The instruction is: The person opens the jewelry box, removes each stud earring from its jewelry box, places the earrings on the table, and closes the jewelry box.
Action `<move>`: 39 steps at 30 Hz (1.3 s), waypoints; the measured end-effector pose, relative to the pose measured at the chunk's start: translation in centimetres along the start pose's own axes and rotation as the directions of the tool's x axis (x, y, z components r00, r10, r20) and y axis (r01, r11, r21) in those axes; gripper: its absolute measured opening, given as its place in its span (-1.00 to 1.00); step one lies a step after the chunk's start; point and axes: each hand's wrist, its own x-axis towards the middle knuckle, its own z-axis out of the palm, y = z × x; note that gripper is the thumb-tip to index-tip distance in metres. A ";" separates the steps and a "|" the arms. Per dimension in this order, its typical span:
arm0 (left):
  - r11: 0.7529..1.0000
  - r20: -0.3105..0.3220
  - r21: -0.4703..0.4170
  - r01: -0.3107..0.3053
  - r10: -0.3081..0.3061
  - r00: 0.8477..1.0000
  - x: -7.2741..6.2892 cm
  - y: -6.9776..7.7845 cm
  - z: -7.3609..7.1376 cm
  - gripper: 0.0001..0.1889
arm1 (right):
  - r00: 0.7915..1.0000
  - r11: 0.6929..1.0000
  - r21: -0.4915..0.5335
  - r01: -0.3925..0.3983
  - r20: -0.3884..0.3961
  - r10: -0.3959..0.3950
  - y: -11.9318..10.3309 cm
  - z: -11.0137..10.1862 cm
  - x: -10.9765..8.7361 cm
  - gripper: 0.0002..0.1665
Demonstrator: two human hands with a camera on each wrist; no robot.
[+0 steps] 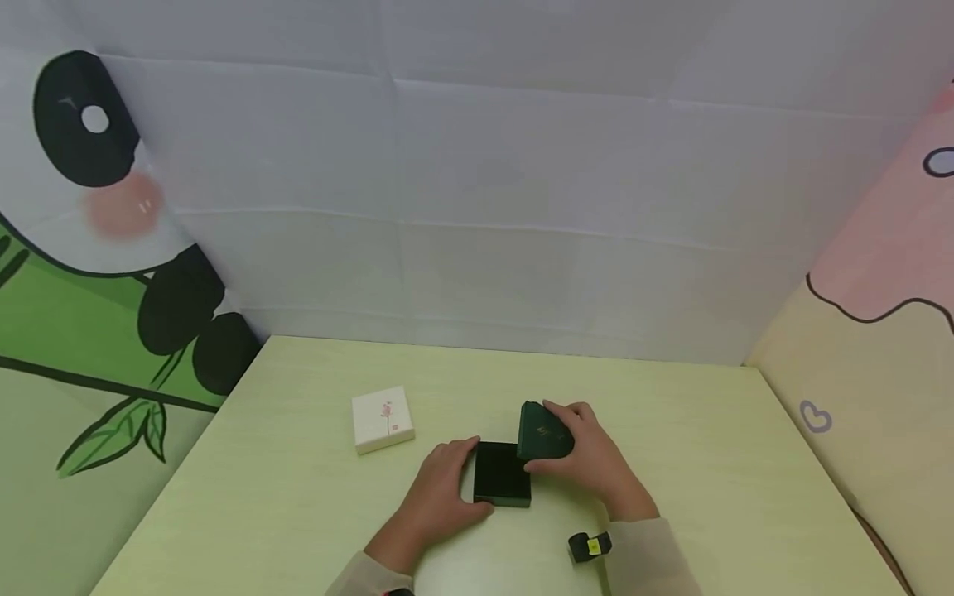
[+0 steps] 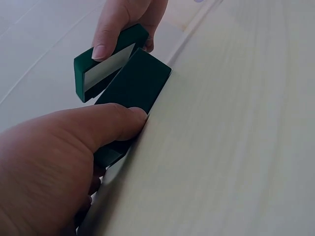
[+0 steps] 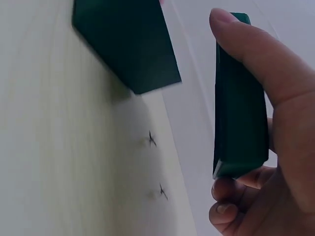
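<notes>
A dark green square box base (image 1: 503, 476) lies on the table, with its dark top face showing. My left hand (image 1: 445, 490) grips it by its left side, the thumb on the near edge in the left wrist view. My right hand (image 1: 590, 457) holds the green box lid (image 1: 542, 434), raised and tilted just right of the base, thumb on one edge and fingers on the opposite one. Faint gold marking shows on the lid's top. Its pale inner side (image 2: 106, 71) faces the left wrist camera.
A white box (image 1: 383, 420) with a pink flower print sits on the table (image 1: 313, 497), left of the hands. Two tiny dark thin objects (image 3: 151, 139) appear on the table in the right wrist view; their kind is unclear. White sheeting (image 1: 522, 165) stands behind the table.
</notes>
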 end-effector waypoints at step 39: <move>0.998 -0.056 0.027 -0.061 0.063 0.996 -0.3 -0.1 0.1 -0.04 | 0.985 0.989 -0.041 0.139 0.107 -0.134 -2.9 3.4 -2.0 0.26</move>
